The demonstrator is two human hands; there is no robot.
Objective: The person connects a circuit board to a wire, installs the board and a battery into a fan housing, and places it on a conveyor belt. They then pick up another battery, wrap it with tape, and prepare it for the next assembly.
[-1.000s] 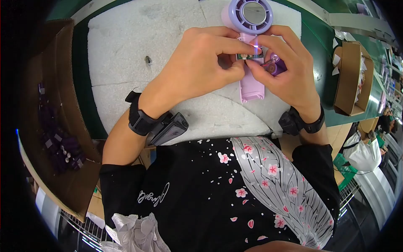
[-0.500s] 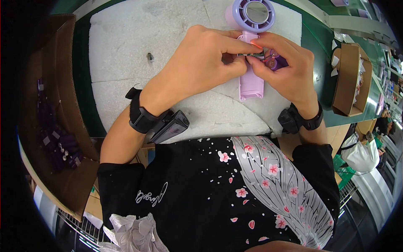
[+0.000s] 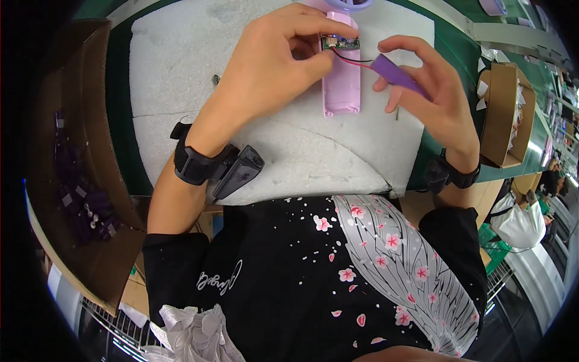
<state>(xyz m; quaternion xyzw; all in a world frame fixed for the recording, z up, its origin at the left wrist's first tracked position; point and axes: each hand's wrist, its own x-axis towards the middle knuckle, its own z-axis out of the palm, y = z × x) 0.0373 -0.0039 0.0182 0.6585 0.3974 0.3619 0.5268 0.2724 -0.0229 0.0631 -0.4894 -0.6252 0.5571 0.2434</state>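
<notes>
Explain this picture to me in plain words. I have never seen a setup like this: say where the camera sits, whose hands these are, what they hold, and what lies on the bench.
The camera sits on a person's head and looks straight down, so you see that person's own forearms, black flowered shirt and two bare hands. The wide lens bends straight edges near the rim.

The left hand pinches a small green circuit board at the top of a pink plastic handle, which lies on a white foam pad. The right hand holds a purple battery. Thin red and black wires join the battery to the board.

Both wrists wear black bands; the left one carries a small black device. A cardboard box of small purple parts stands on the left, and another box on the right.
</notes>
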